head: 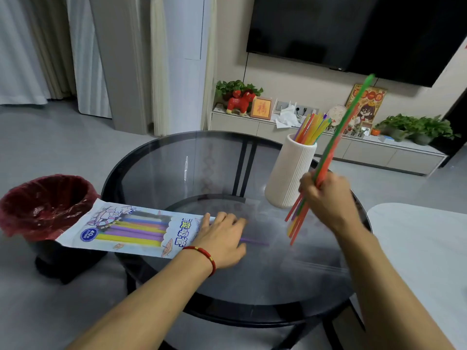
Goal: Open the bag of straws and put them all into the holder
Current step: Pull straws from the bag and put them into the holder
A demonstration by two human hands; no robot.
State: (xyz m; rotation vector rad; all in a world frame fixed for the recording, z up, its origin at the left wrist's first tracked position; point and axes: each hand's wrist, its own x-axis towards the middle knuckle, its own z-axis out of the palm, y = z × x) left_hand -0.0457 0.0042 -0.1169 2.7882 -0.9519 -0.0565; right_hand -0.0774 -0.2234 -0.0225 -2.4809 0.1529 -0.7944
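The printed straw bag (131, 229) lies flat at the left of the round glass table (192, 162), its open end under my left hand (222, 239), with yellow and purple straws still inside. One purple straw (254, 241) pokes out from beneath that hand. My right hand (326, 198) grips a bunch of green, orange and yellow straws (336, 142), tilted, just right of the white ribbed holder (290, 173). Several coloured straws (312, 128) stand in the holder.
A bin with a red liner (45, 203) stands on the floor left of the table, partly under the bag. A pale surface (417, 243) lies at the right. A TV cabinet with plants and ornaments (278, 122) runs along the far wall.
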